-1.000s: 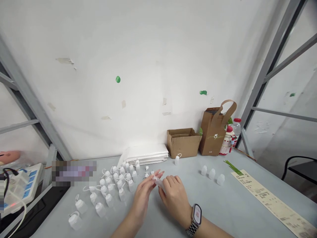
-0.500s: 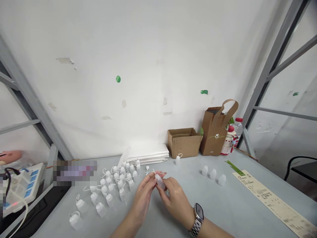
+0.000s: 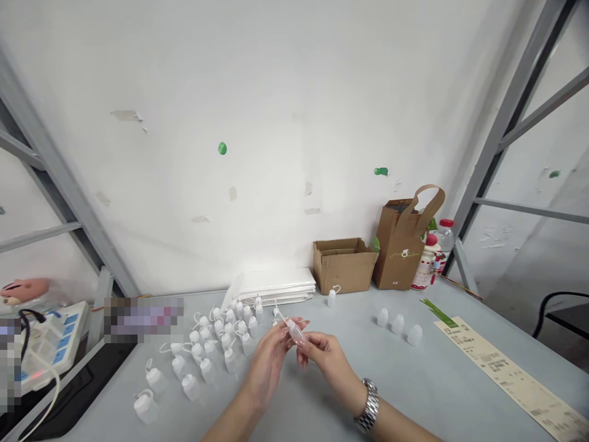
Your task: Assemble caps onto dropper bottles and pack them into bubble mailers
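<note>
Between my hands, above the grey table, is a small translucent squeeze bottle [image 3: 297, 333], tilted with its white cap end up and to the left. My left hand [image 3: 271, 356] closes its fingers around the cap end. The fingertips of my right hand [image 3: 322, 353] pinch the bottle's lower end; a metal watch band circles that wrist. Just left of my hands stand several similar capped bottles [image 3: 206, 370] in loose rows, many with looped cap straps. Off to the right, three small translucent bottles [image 3: 397, 324] without visible caps stand in a row.
White flat packages [image 3: 271, 287] are stacked against the wall, beside an open cardboard box [image 3: 346, 270] and a brown paper bag [image 3: 396, 258]. One capped bottle [image 3: 332, 299] stands before the box. A long printed paper strip [image 3: 501, 362] lies right; a power strip [image 3: 59, 344] sits left.
My right hand has turned, showing the band instead of the watch face, and its fingers have slid to the bottle's lower end. The bottle's body is now more exposed. The view has shifted slightly.
</note>
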{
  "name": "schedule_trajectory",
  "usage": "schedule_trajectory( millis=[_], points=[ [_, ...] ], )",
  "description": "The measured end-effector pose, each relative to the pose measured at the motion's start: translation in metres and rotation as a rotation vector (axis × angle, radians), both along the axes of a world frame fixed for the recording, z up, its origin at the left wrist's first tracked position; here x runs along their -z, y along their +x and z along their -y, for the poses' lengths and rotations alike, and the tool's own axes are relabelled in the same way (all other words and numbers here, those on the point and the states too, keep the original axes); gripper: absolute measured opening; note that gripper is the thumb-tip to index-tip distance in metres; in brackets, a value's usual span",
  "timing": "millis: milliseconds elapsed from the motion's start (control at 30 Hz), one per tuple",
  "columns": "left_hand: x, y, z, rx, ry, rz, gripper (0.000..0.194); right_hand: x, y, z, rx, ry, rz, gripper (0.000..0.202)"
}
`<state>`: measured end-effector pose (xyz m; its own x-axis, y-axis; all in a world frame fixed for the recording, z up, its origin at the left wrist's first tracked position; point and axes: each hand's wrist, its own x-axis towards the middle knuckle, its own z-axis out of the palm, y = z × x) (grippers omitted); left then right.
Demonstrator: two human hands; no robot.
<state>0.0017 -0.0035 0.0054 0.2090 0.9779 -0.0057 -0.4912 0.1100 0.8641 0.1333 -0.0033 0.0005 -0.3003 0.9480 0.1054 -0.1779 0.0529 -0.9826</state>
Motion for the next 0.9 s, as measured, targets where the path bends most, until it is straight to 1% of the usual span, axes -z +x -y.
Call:
schedule_trajectory(
  millis=[167, 267, 367, 433, 567, 633, 733, 800, 900],
  points=[
    [0.0009, 0.0013, -0.0004, 0.032, -0.058, 0.023, 0.031, 0.0001, -0.001, 0.0002, -0.138, -0.252, -0.35, 0.028],
    [0.0047, 0.0036, -0.0003, 0.05, -0.071, 0.036, 0.03, 0.0013, -0.001, -0.0007, -0.202, -0.338, -0.452, 0.027],
    [0.0075, 0.0055, 0.0005, 0.065, -0.059, 0.05, 0.027, 0.0005, -0.0005, -0.0015, -0.235, -0.354, -0.477, 0.027],
    [0.0068, 0.005, 0.0015, 0.081, -0.052, 0.05, 0.028, -0.0006, 0.0, -0.0016, -0.227, -0.319, -0.454, 0.028],
    [0.0008, 0.0021, 0.0042, 0.077, -0.049, 0.074, 0.04, -0.0001, 0.0001, -0.0013, -0.155, -0.212, -0.312, 0.031],
    [-0.0013, 0.0018, 0.005, 0.044, -0.057, 0.053, 0.035, 0.0018, -0.0007, -0.0012, -0.099, -0.158, -0.224, 0.033],
    [-0.0021, 0.0026, 0.0047, -0.014, -0.057, -0.029, 0.026, 0.004, -0.0023, -0.0015, -0.025, -0.084, -0.095, 0.034],
    [-0.0019, 0.0024, 0.0039, -0.033, -0.057, -0.073, 0.027, 0.0042, -0.0029, -0.002, -0.024, -0.055, -0.033, 0.035],
    [-0.0019, 0.0008, 0.0034, -0.028, -0.045, -0.102, 0.029, 0.0041, -0.0027, -0.0019, -0.029, -0.02, 0.036, 0.032]
  ],
)
